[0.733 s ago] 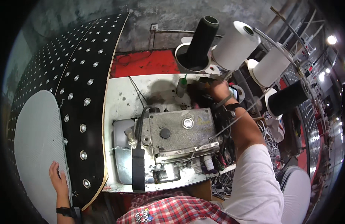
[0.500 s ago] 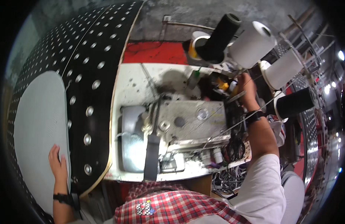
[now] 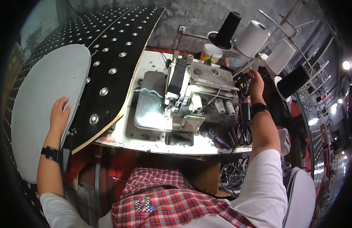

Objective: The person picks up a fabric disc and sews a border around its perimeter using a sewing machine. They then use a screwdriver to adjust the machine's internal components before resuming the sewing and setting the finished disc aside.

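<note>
My left hand (image 3: 60,115) lies on a large grey ribbed, rounded fabric piece (image 3: 50,83), with its fingers stretched out. My right hand (image 3: 256,84) is beyond the right end of a metal overlock sewing machine (image 3: 212,91), beside the thread stand. Its fingers are curled together among dark clutter, and whatever they hold is hidden. A pale thread chain (image 3: 149,91) trails across the machine's lit grey side plate (image 3: 151,110). White tension knobs (image 3: 219,106) stick out from the machine's front.
A black board with metal eyelets (image 3: 103,91) stretches along the left. At the back right stand a black thread cone (image 3: 227,30), a white thread cone (image 3: 252,38) and a metal rack (image 3: 294,41). Scissors (image 3: 243,133) lie near the table's right edge; coiled cables (image 3: 233,174) are below it.
The view has tilted and shifted, so more of the machine's front shows. My left hand stays on the grey fabric piece. My right hand stays by the machine's right end, fingers now drawn together.
</note>
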Tool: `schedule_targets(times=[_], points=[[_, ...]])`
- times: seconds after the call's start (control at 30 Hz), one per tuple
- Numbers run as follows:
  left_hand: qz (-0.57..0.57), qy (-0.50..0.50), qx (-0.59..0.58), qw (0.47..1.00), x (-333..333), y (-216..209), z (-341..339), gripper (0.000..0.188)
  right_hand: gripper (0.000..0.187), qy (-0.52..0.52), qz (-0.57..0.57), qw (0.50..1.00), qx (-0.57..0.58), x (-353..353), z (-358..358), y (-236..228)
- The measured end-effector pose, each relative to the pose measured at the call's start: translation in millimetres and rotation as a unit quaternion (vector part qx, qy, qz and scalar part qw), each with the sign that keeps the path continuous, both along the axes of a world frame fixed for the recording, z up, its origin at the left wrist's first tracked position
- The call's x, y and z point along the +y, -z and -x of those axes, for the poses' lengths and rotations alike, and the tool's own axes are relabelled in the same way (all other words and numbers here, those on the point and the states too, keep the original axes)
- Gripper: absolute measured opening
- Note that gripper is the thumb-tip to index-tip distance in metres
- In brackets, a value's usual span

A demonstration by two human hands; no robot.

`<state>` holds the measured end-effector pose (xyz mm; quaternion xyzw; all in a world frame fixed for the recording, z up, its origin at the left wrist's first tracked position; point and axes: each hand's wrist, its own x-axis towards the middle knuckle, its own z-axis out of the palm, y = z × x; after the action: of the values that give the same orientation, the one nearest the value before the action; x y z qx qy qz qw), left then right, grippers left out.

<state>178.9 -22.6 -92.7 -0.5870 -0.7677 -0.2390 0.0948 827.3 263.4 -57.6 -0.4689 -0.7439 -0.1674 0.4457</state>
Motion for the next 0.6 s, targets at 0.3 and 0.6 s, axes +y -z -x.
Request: schedule_targets(times=[0.3,0.6], points=[[-0.033,0.018,-0.032,0.999,1.9,8.8,11.6,0.026,0.014,0.037,-0.02,0.97,0.241,-92.3,-5.7,-28.3],[-0.118,0.119,-0.132,0.977,14.6,-17.4,-15.2,0.019,0.018,-0.056,-0.105,0.937,0.329,-234.9,58.7,-8.1]])
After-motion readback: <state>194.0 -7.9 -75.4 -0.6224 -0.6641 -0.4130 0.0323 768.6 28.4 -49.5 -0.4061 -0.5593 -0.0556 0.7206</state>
